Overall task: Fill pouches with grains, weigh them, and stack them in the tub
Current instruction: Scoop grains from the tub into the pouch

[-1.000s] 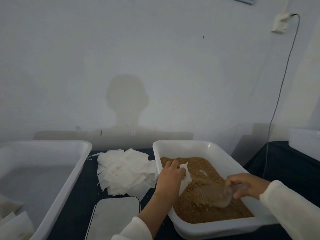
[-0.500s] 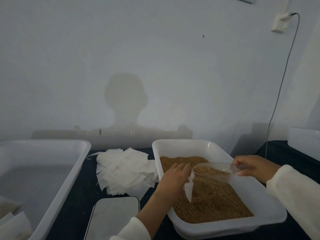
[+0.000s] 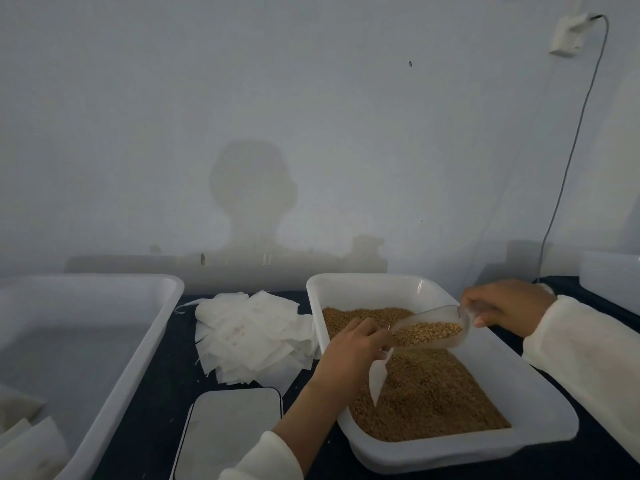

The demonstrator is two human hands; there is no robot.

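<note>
Pouch, small, thin white paper or fabric, hangs point-down from the left hand over the brown grains, low in the white rectangular plastic tray at near right; fingers pinch its top edge, presumably holding the mouth open for filling. Nearest the onlooker, between the trays, sits a flat grey rounded-corner scale platform, likely placed close so a filled pouch goes straight onto it. At near left, a large white plastic tub holds a few white pouches in its front corner, seemingly the stacking place. Right hand grips the handle of a clear plastic scoop, loaded with grain, its lip tipped toward and just beside the left fingers, above the pouch mouth. Judged: pour about to begin. Farther back, a loose heap of empty white pouches lies on the dark table, within the left hand's reach. Against a second ago: scoop was buried in the grain, low; now raised, full, and brought to the pouch, which dangles instead of lying folded against the hand.
</note>
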